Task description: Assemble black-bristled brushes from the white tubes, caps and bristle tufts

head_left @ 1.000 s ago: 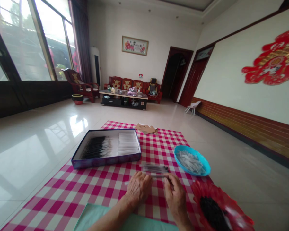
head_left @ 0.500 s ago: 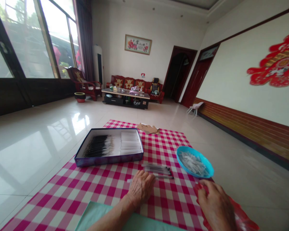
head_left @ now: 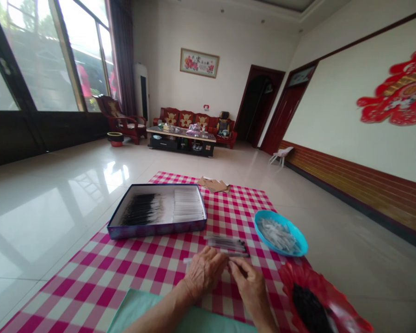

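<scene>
I'm steadying what looks like pale tube (head_left: pixel 187 261) with left hand (head_left: pixel 204 273), toward table's (head_left: pixel 90 277) near edge; right hand (head_left: pixel 250 286) is pinching narrowly, contents hidden, apparently needing steady alignment. Red bowl (head_left: pixel 345 303) is sitting by right edge.

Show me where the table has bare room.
Widest is the checked tablecloth left of the left hand, between the box and green cloth. Another patch lies between box and blue bowl, short of the cardboard. Around the right hand, with pens and red bowl close by, it is crowded.
</scene>
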### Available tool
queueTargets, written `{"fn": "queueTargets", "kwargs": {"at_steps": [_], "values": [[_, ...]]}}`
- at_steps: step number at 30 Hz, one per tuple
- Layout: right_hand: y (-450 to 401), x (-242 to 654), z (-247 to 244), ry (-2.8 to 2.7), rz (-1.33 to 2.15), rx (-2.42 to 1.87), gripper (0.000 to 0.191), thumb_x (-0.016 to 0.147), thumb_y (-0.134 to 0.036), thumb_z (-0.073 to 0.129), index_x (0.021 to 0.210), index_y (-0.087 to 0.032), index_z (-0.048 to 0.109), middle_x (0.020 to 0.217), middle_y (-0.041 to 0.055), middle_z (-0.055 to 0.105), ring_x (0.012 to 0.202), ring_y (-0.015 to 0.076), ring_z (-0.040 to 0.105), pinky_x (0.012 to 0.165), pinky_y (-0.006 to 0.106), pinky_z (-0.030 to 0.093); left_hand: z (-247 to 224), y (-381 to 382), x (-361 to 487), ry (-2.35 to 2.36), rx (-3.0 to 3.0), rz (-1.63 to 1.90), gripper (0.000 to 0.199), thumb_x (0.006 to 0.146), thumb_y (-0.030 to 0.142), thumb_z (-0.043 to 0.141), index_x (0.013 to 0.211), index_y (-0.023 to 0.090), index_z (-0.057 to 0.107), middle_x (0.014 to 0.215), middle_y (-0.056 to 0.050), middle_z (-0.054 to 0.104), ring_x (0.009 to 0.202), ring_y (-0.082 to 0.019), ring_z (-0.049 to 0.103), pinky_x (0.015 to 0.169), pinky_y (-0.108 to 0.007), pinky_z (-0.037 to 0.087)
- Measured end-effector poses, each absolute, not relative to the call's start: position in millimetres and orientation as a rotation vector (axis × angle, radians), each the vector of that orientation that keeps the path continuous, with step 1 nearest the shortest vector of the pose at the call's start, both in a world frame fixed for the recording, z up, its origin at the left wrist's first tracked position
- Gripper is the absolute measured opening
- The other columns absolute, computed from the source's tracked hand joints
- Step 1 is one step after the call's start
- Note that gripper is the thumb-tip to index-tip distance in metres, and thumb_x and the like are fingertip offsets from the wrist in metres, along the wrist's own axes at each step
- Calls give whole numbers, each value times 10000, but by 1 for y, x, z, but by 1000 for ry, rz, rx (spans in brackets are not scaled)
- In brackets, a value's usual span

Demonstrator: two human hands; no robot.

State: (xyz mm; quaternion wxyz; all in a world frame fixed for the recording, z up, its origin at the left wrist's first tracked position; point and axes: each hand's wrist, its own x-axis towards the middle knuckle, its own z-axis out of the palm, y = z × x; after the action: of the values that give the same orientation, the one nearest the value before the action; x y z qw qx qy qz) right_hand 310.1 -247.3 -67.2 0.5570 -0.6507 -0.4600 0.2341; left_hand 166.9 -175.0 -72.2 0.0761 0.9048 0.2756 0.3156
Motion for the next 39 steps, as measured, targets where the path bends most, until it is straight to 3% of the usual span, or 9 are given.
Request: {"fn": "queueTargets", "kwargs": {"at_steps": [5, 9, 14, 20, 29, 34, 39], "values": [[-252, 321, -64, -800, 636, -1435, 366, 731, -486, 644, 884, -156, 681, 824, 70, 724, 718, 222, 670, 591, 284, 537, -69, -173, 163, 838, 2686, 963, 236, 936, 365, 393, 952, 263, 605, 692, -4, 575, 663, -159, 505, 575, -252, 339], [-255, 335, -60, -607, 475, -1347, 366, 792, -508, 565, 931, -173, 612, 906, 75, 689, 711, 190, 645, 563, 268, 523, -70, -171, 161, 846, 2654, 962, 231, 920, 275, 392, 974, 247, 614, 703, -18, 573, 670, -165, 506, 567, -256, 348], [-258, 336, -50, -630, 232, -1356, 314, 816, -513, 530, 890, -208, 556, 814, 32, 633, 640, 152, 582, 571, 257, 505, -69, -174, 162, 848, 2607, 1070, 268, 892, 186, 382, 1013, 239, 615, 836, -48, 578, 741, -169, 493, 606, -265, 382], [-251, 314, -60, -732, 366, -1403, 353, 800, -541, 534, 872, -198, 568, 826, 47, 660, 650, 169, 603, 604, 286, 525, -66, -179, 164, 755, 2672, 1082, 198, 916, 309, 448, 912, 275, 643, 792, -31, 550, 770, -161, 490, 609, -245, 397], [-246, 311, -85, -701, 554, -1375, 397, 797, -537, 540, 978, -189, 602, 911, 55, 685, 776, 219, 655, 653, 311, 546, -70, -178, 166, 999, 2826, 824, 145, 865, 221, 512, 739, 224, 584, 739, -33, 521, 725, -166, 465, 456, -219, 309], [-245, 308, -83, -725, 505, -1434, 464, 769, -575, 541, 1063, -221, 597, 1008, 56, 689, 785, 233, 662, 577, 305, 528, -35, -150, 140, 1154, 2848, 706, 178, 871, 188, 470, 763, 222, 606, 771, -44, 542, 773, -184, 475, 519, -229, 377], [-245, 306, -80, -737, 637, -1460, 540, 722, -613, 567, 1082, -210, 575, 1067, 77, 663, 838, 251, 651, 619, 328, 543, 12, -83, 68, 1551, 2768, 376, 255, 922, 208, 399, 826, 202, 635, 881, -65, 598, 937, -211, 524, 662, -282, 457]]}}
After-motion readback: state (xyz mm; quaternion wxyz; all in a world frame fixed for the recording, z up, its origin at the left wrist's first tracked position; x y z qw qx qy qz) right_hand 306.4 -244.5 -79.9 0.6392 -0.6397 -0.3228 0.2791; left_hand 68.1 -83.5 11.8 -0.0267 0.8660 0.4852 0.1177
